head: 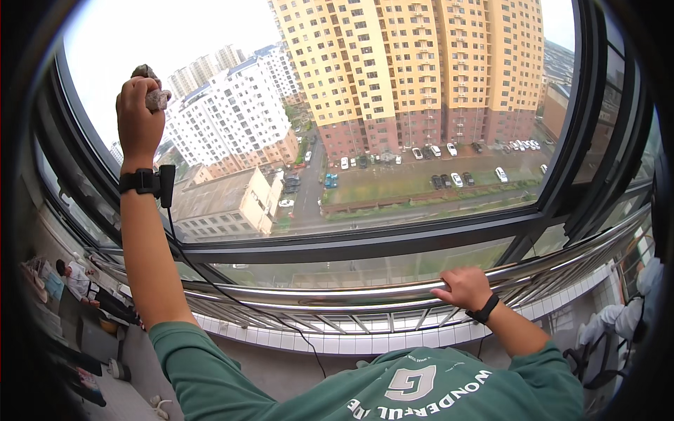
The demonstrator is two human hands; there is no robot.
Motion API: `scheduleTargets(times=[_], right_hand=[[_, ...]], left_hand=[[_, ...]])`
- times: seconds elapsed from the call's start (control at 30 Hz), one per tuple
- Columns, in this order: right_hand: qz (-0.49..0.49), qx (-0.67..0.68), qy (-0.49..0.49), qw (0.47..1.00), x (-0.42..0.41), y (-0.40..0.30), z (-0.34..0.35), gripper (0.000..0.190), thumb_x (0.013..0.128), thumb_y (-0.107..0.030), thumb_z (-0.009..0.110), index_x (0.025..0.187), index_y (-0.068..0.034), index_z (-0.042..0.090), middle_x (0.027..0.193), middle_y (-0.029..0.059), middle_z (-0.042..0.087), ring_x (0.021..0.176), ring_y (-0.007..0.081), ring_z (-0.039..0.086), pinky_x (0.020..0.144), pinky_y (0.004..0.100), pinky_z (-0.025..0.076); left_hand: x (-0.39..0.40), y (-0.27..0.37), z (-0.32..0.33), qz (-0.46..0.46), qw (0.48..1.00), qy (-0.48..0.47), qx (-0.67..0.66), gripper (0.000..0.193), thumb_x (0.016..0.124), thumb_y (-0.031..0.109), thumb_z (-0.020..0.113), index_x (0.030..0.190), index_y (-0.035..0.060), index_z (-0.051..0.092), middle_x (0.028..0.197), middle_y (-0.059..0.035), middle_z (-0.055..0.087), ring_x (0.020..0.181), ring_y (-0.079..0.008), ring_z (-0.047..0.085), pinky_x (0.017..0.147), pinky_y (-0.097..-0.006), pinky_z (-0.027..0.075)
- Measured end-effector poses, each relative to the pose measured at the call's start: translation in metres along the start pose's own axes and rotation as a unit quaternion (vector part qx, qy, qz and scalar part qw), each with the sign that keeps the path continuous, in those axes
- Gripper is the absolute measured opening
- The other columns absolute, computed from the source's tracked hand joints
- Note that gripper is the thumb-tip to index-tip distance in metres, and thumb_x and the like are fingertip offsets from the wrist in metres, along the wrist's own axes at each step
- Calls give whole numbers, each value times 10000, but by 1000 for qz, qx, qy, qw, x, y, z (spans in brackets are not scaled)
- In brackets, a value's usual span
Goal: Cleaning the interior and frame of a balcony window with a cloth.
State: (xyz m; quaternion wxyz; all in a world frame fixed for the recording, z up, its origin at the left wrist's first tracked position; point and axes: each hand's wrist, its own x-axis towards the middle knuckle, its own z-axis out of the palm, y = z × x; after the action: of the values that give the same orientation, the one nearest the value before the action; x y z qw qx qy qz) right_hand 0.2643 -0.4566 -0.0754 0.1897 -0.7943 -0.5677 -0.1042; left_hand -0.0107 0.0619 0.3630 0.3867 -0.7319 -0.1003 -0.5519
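Note:
My left hand (141, 113) is raised high at the left, in front of the large window pane (295, 173). Its fingers are closed around a crumpled grey-brown cloth (157, 100), and part of the cloth bulges out above the knuckles. Whether the cloth touches the glass I cannot tell. Lower down, my right hand (466, 288) grips the top tube of a stainless steel handrail (368, 301). Both wrists wear black straps; a small black device (167, 185) with a trailing cable sits on the left one.
Dark metal window frames (347, 251) surround the pane. A white-tiled ledge (358, 344) runs below the railing bars. The black cable (253, 305) hangs across the handrail. At the left a person (79, 279) sits among household items; at the right edge are white-clothed limbs (613, 318) and a dark chair (600, 363).

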Motion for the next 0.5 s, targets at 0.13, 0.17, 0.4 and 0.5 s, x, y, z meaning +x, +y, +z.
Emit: scheduleTargets(times=[0.13, 0.17, 0.4, 0.5], right_hand=[[4, -4, 0, 1000, 1, -1, 0, 513, 943, -600, 689, 775, -116, 677, 697, 89, 686, 656, 331, 693, 603, 458, 534], [6, -4, -1, 1000, 1, -2, 0, 513, 943, -600, 689, 775, -116, 677, 697, 89, 686, 656, 331, 693, 603, 458, 534], [1, 3, -14, 1000, 2, -1, 0, 471, 936, -574, 703, 860, -108, 712, 723, 77, 701, 678, 319, 703, 624, 452, 542], [7, -2, -30, 1000, 2, -1, -1, 452, 928, -552, 717, 944, -102, 749, 741, 70, 710, 698, 315, 710, 641, 447, 548]], left_hand=[[-9, 3, 16, -44, 998, 31, -20, 341, 827, -21, 758, 1099, 138, 629, 1227, -68, 662, 1195, -336, 619, 1069, -486, 485], [-15, 3, 18, -44, 998, 30, -22, 341, 827, -21, 758, 1099, 138, 629, 1227, -68, 662, 1195, -336, 619, 1069, -486, 485], [-61, 45, 11, -33, 999, 1, -33, 361, 803, -19, 774, 1087, 149, 628, 1226, -60, 642, 1161, -348, 585, 1036, -471, 479], [-95, 75, 6, -39, 997, -29, -54, 365, 783, -29, 752, 1073, 154, 628, 1188, -66, 628, 1143, -355, 569, 1018, -470, 480]])
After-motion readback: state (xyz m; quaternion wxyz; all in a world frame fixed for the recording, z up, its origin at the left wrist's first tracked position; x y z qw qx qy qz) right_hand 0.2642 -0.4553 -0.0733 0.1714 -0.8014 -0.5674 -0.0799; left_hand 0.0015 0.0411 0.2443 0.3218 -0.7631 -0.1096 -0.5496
